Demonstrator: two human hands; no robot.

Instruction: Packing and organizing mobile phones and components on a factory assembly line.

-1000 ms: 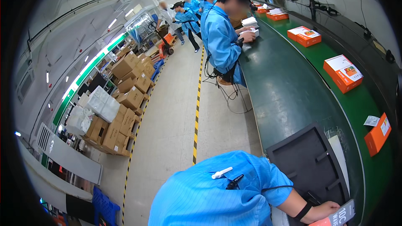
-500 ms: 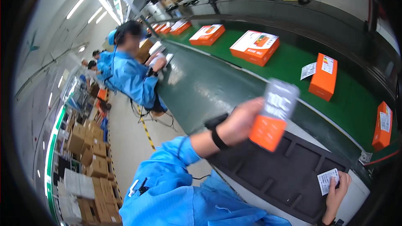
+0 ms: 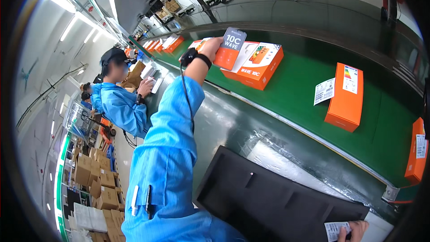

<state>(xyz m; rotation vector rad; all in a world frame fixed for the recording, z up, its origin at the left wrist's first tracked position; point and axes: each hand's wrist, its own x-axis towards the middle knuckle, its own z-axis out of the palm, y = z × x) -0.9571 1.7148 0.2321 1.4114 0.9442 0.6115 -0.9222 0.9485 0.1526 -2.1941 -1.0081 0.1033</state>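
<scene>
My left hand (image 3: 211, 48) is stretched far out over the green conveyor belt (image 3: 298, 92). Its fingers are closed on the edge of a flat phone-shaped piece (image 3: 228, 58), grey at the top and orange below. That piece hangs in front of a white-and-orange box (image 3: 268, 69) on the belt and hides part of it; whether they touch I cannot tell. At the lower right my right hand (image 3: 357, 231), partly cut off by the frame, pinches a white printed label (image 3: 333, 231) over the corner of a black foam tray (image 3: 268, 197).
An orange box (image 3: 347, 101) with a white label sheet (image 3: 324, 91) at its side lies further right on the belt, another orange box (image 3: 416, 152) beyond. Bubble wrap (image 3: 273, 159) lies behind the tray. A co-worker in blue (image 3: 114, 103) sits at the left bench.
My left hand has moved away to the far left with the phone-shaped piece, from above the tray to over the belt. The right hand still holds the label; the view has shifted.
</scene>
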